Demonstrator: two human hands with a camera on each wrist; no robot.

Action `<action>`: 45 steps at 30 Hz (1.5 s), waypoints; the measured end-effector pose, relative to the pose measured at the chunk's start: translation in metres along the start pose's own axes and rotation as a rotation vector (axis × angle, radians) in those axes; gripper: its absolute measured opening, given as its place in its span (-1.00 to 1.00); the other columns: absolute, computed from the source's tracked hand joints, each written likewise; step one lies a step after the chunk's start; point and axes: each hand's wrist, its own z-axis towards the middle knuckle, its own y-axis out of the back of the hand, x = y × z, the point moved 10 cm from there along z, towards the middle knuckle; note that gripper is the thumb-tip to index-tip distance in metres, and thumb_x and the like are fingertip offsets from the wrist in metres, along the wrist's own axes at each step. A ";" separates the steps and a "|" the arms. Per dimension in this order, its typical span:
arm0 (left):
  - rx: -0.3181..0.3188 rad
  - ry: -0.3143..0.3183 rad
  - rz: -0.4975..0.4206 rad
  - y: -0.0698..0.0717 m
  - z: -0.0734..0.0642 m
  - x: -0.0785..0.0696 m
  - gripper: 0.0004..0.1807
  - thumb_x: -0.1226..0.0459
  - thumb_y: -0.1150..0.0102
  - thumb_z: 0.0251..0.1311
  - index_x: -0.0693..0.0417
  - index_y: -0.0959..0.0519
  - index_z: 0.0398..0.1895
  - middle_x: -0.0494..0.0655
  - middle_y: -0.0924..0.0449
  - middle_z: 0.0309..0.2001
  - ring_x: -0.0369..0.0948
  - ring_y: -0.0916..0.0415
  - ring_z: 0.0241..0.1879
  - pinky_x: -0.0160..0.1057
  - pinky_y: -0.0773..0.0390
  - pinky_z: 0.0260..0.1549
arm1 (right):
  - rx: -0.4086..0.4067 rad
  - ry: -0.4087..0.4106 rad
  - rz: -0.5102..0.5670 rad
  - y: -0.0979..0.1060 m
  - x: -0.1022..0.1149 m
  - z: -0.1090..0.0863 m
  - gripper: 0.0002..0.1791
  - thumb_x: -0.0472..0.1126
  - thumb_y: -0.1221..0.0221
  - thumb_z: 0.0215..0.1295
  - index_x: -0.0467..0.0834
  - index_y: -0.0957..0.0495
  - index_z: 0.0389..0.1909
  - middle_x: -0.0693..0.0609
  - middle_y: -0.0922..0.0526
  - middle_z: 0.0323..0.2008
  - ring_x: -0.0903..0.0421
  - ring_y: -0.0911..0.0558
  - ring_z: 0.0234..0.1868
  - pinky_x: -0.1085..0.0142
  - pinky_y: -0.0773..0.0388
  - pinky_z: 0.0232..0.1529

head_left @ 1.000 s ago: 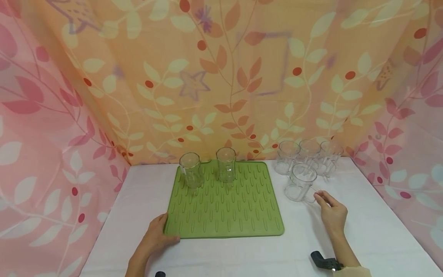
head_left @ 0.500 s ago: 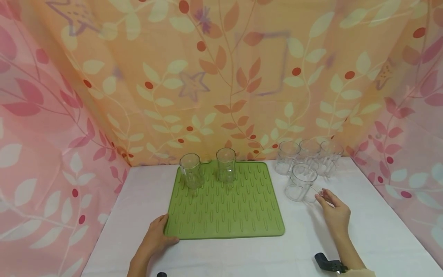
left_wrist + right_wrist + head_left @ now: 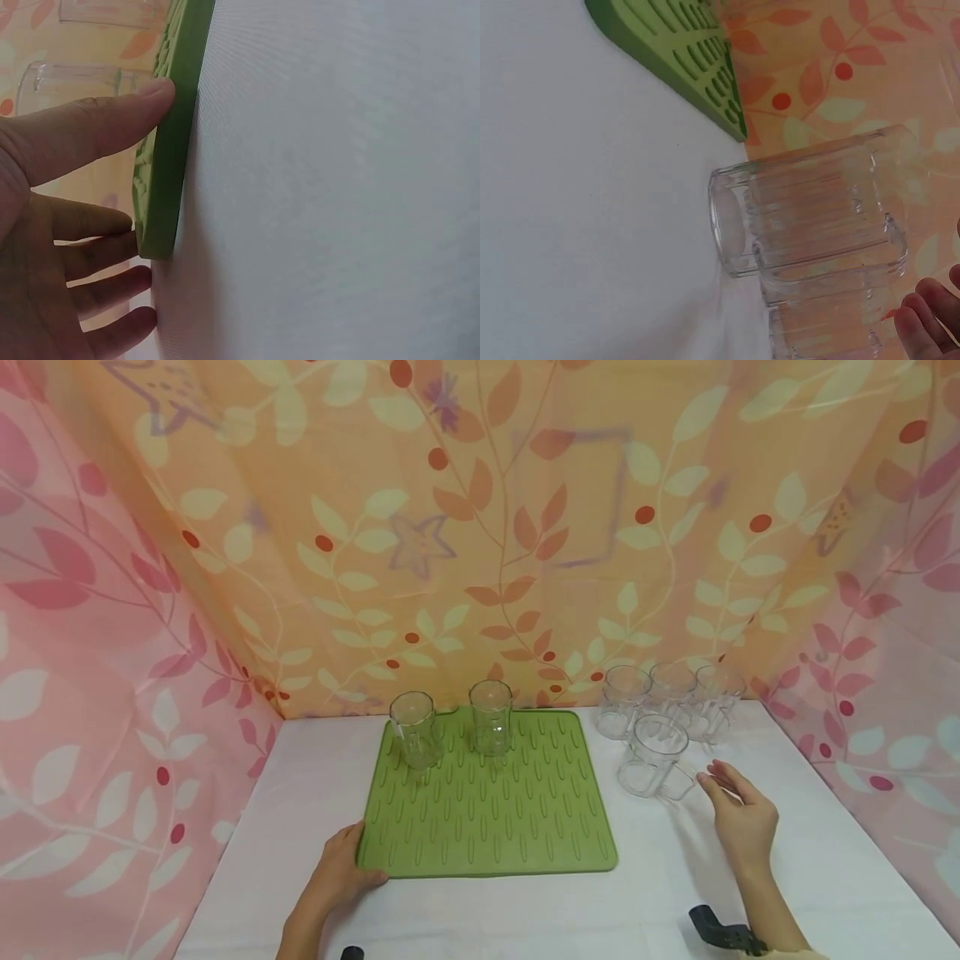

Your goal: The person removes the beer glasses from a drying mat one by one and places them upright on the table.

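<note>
A green ridged drying mat (image 3: 487, 827) lies on the white table. My left hand (image 3: 333, 874) is at its front left corner; in the left wrist view the thumb (image 3: 105, 131) touches the front edge and the fingers lie along the side. On the right of the mat a clear glass mug (image 3: 649, 758) stands upright, its handle toward my right hand (image 3: 746, 822). That hand hovers just beyond the handle, thumb and fingers loosely bent with nothing between them. In the right wrist view its fingers (image 3: 922, 322) are apart from the mug.
Two clear glasses, one at the left (image 3: 416, 735) and one at the centre (image 3: 491, 722), stand at the mat's back. Three more mugs (image 3: 622, 703) cluster behind the near one. Patterned cloth (image 3: 487, 527) walls the back and both sides.
My right hand has let go of the mug's handle and drawn back to the right. The mug and the left hand stay where they were.
</note>
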 end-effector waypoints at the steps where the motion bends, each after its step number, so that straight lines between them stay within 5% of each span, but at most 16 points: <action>1: -0.002 0.000 0.001 0.000 0.000 0.000 0.10 0.21 -0.56 -0.20 0.50 -0.15 0.38 0.47 -0.23 0.33 0.37 -0.10 0.35 0.31 -0.19 0.32 | -0.002 0.005 0.004 0.000 0.002 0.000 -0.57 -0.43 -0.35 0.10 -0.39 -0.60 0.05 0.56 -0.61 -0.31 0.62 -0.60 -0.27 0.79 -0.48 -0.22; 13: 0.006 0.001 0.020 0.001 0.000 -0.002 0.10 0.19 -0.57 -0.20 0.51 -0.16 0.38 0.43 -0.25 0.31 0.34 -0.13 0.33 0.31 -0.25 0.29 | 0.005 0.073 0.109 -0.011 0.042 -0.001 -0.57 -0.50 -0.32 0.10 -0.42 -0.58 0.05 0.44 -0.68 -0.24 0.52 -0.65 -0.26 0.73 -0.53 -0.18; 21: 0.010 0.012 0.026 -0.001 0.001 0.000 0.10 0.19 -0.57 -0.20 0.49 -0.16 0.39 0.41 -0.25 0.32 0.33 -0.13 0.33 0.31 -0.25 0.29 | 0.098 0.130 0.162 -0.032 0.066 0.000 -0.58 -0.55 -0.29 0.09 -0.43 -0.59 0.03 0.41 -0.67 -0.23 0.48 -0.67 -0.22 0.67 -0.56 -0.16; 31: 0.010 0.024 0.036 -0.001 0.003 0.000 0.10 0.20 -0.57 -0.20 0.47 -0.16 0.39 0.38 -0.26 0.32 0.30 -0.16 0.32 0.29 -0.29 0.27 | 0.303 0.109 0.204 -0.092 0.083 -0.003 -0.61 -0.49 -0.31 0.12 -0.42 -0.59 0.02 0.38 -0.66 -0.22 0.45 -0.67 -0.16 0.65 -0.58 -0.12; 39: 0.016 0.033 0.030 -0.002 0.003 -0.001 0.09 0.20 -0.56 -0.18 0.47 -0.16 0.39 0.39 -0.24 0.33 0.31 -0.14 0.34 0.30 -0.28 0.27 | 0.473 0.045 0.221 -0.148 0.075 -0.016 -0.58 -0.36 -0.31 0.18 -0.41 -0.57 0.06 -0.37 -0.64 -0.01 0.47 -0.64 -0.16 0.62 -0.60 -0.14; 45: 0.016 0.038 0.030 -0.002 0.002 -0.001 0.09 0.21 -0.56 -0.19 0.46 -0.16 0.40 0.39 -0.25 0.33 0.30 -0.16 0.33 0.30 -0.29 0.26 | 0.584 -0.024 0.211 -0.185 0.067 -0.032 -0.55 -0.27 -0.31 0.22 -0.37 -0.55 0.11 -0.36 -0.62 0.05 0.47 -0.61 -0.15 0.62 -0.59 -0.14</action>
